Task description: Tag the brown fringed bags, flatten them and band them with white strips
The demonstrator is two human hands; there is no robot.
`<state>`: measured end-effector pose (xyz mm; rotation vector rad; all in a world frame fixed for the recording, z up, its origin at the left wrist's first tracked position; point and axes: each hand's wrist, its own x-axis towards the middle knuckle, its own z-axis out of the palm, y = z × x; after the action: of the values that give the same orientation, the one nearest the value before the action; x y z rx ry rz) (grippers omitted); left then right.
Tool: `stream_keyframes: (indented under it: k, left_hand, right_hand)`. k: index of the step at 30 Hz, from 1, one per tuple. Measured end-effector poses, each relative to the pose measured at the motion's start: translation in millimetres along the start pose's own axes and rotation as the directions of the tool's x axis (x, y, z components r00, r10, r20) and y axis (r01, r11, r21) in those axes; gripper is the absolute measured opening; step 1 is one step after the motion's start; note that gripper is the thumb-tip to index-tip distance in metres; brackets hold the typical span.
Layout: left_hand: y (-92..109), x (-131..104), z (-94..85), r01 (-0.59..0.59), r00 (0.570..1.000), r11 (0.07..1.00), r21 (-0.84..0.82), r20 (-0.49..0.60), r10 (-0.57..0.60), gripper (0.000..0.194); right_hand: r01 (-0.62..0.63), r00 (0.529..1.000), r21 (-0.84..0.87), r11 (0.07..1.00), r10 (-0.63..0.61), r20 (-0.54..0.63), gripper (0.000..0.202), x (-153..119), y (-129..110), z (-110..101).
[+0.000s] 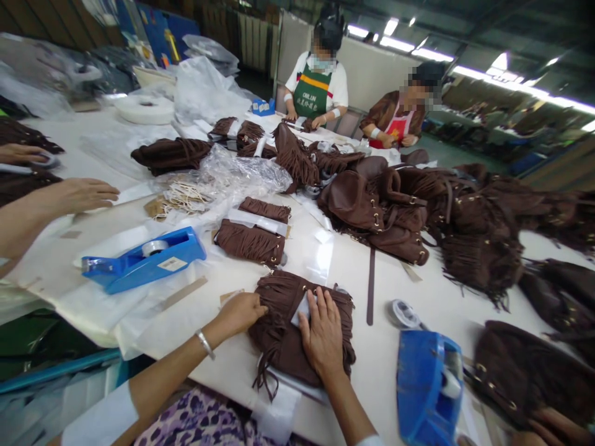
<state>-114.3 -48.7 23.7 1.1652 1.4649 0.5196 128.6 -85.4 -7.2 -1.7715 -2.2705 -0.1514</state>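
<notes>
A dark brown fringed bag (288, 347) lies in front of me at the table's near edge, with brass eyelets along its top. At its left side the fingers of my left hand (242, 313) are closed on the fringe. My right hand (323, 334) rests flat across the bag, fingers stretched out, partly covering a white paper strip (303, 310). Just beyond lies a second fringed bag (251, 241) with a white band around it. White sheeting (283, 402) hangs at the table edge below the first bag.
Blue tape dispensers stand on the left (153, 257) and right (425, 384). A heap of brown bags (372, 198) fills the right and back. Clear plastic (246, 170) and white strings (186, 195) lie behind. Co-workers' hands (74, 195) are at the left; two people work across the table.
</notes>
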Motion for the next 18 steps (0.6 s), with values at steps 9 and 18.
stream_keyframes:
  k: [9, 18]
  left_hand:
    - [-32.3, -46.0, -30.2, 0.136, 0.979, 0.964, -0.229, 0.182, -0.095, 0.050]
    - [-24.0, -24.4, 0.8, 0.167, 0.983, 0.977, -0.136, 0.101, -0.153, 0.041]
  right_hand:
    - [0.001, 1.000, 0.038, 0.999, -0.001, -0.004, 0.054, -0.8, 2.5, 2.0]
    - [-0.005, 1.000, 0.022, 1.000, 0.004, 0.020, 0.055, -0.1, 1.3, 1.4]
